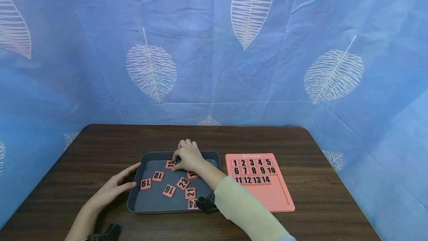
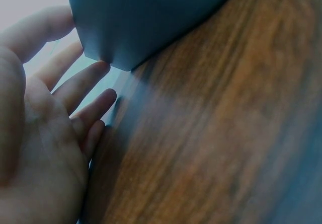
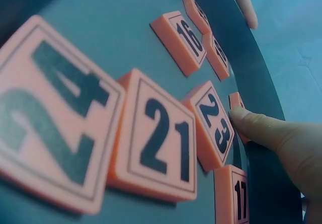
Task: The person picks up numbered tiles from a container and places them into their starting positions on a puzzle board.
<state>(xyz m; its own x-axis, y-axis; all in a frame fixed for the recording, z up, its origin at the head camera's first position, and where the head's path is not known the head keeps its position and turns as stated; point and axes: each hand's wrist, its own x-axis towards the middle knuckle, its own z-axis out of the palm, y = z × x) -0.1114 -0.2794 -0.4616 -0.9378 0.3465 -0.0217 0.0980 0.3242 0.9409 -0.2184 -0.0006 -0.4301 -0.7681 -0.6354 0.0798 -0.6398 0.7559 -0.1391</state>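
Note:
My right hand point(image 1: 188, 157) reaches over the far side of a dark grey tray point(image 1: 155, 205) and pinches the pink number tile 15 point(image 1: 170, 164) between thumb and fingers. In the right wrist view, the thumb point(image 3: 261, 128) presses at that tile's edge, near the tray wall. Around it in the tray lie loose tiles, among them 23 point(image 1: 182, 183), 16 point(image 1: 169, 190), 18 point(image 1: 158, 176), 19 point(image 1: 145, 184), 21 point(image 3: 158, 138), 24 point(image 3: 60, 118) and 17 point(image 3: 239, 199). With fingers spread and fairly straight, my left hand point(image 1: 112, 189) touches the tray's left side.
Right of the tray lies a pink puzzle board point(image 1: 267, 198) with tiles 1 to 14 set in three rows from the top. Both stand on a dark wooden table point(image 1: 321, 203). Behind hangs a blue cloth point(image 1: 207, 66) with white leaf prints.

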